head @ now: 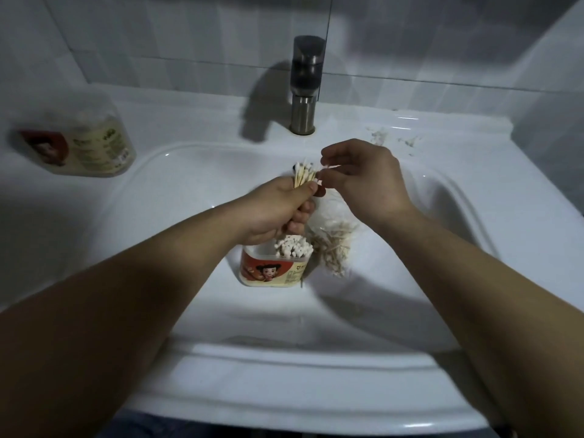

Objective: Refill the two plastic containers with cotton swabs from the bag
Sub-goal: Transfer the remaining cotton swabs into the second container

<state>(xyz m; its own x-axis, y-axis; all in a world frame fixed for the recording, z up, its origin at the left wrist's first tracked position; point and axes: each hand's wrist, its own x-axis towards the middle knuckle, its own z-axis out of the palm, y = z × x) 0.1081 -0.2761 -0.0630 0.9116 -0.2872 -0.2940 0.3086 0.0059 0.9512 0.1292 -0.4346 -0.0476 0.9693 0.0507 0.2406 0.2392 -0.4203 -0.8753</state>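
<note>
The bundle of cotton swabs point(304, 178) stands up out of the left hand point(278, 211), which grips it in a closed fist over the middle of the basin, the sticks fanning out above the thumb. The right hand point(363, 178) comes in from the other side with its fingers curled, thumb and forefinger pinching one swab point(330, 166) right at the top of the bundle; the rest of that hand holds nothing. Just below the left fist the open container point(270, 268) stands upright on the floor of the sink point(177, 191), its lid off and a tight cluster of white tips showing at its mouth. It has a red and cream label with a cartoon figure on the front. Touching it on the right lies the bag point(331, 245) — clear plastic, crumpled, with a loose heap of swabs inside it. The second container point(80, 143) sits well apart, up on the counter at the left of the basin; it is blurred, and I cannot tell whether it is upright or whether its lid is on. Behind the hands the dark metal tap point(305, 86) rises from the back ledge, and to its right a few pale specks point(382, 135) lie scattered on the white surface — beyond them, grey wall tiles point(158, 36).
</note>
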